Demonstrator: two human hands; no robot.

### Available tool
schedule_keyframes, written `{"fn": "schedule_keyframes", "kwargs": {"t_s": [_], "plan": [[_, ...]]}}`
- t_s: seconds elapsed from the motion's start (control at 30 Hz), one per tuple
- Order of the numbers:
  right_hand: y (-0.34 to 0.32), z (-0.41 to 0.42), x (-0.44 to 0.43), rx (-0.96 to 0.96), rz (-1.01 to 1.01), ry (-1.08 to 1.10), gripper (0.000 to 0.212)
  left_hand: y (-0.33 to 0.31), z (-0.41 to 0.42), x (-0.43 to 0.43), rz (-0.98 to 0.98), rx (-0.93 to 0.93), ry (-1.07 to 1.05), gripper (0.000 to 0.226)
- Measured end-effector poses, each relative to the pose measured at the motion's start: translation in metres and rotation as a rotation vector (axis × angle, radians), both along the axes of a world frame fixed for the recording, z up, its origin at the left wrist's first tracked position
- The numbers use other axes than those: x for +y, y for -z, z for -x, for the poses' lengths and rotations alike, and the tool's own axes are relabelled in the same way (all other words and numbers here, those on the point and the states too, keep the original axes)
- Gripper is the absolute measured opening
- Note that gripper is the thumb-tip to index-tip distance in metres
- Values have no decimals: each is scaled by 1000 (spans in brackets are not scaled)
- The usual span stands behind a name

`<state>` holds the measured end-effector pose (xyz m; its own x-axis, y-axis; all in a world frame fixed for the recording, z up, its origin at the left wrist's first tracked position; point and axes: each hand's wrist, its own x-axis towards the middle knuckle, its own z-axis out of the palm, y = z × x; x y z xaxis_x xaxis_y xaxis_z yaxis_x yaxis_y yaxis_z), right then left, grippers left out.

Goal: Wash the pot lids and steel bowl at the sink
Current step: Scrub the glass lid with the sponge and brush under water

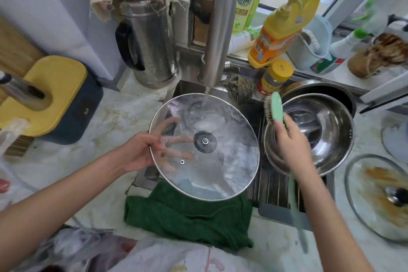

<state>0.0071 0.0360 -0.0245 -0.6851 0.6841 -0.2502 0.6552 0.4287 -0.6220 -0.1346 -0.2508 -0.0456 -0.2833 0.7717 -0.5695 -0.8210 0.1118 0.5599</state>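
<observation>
The left hand (141, 150) is gripping the glass lid (220, 161) at its nine-o'clock rim, rinsing it under the tap (217, 28). The right hand (291, 146) is clutching a brush (276, 107) (by the steel bowl (320, 134)). A greasy lid (379, 194) at four o'clock is likely waiting unwashed.

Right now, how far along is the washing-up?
Nothing looks finished. In hand: the left hand holds a glass lid under the running tap; the right hand grips a green brush. Left: the steel bowl at the sink and a stained lid on the counter.
</observation>
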Motion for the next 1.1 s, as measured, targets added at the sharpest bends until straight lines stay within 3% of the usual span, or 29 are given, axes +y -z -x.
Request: {"fn": "schedule_keyframes", "kwargs": {"t_s": [0.1,0.23,0.37,0.53,0.7,0.8,0.9,1.1], "plan": [[-7,30,11,-171,-191,-356,51,8,0,-11,-69,23,42,104],[-1,76,1,-278,-326,-641,42,8,-5,-13,-114,-29,36,113],[3,108,-23,-261,-482,-783,48,7,-9,-8,-129,-66,22,109],[2,127,-42,-299,-428,-996,59,5,-8,-6,-92,-88,-42,95],[-4,142,-29,-400,-453,-968,51,8,-9,-6,-82,-89,-59,98],[-2,139,-44,-377,-414,-1014,49,11,-13,-3,-70,-97,-83,100],[-4,144,-27,-397,-541,-937,54,7,-18,-3,-24,-90,-125,89],[-3,142,-33,-351,-487,-935,50,5,-16,-1,-57,-49,-108,96]]}}
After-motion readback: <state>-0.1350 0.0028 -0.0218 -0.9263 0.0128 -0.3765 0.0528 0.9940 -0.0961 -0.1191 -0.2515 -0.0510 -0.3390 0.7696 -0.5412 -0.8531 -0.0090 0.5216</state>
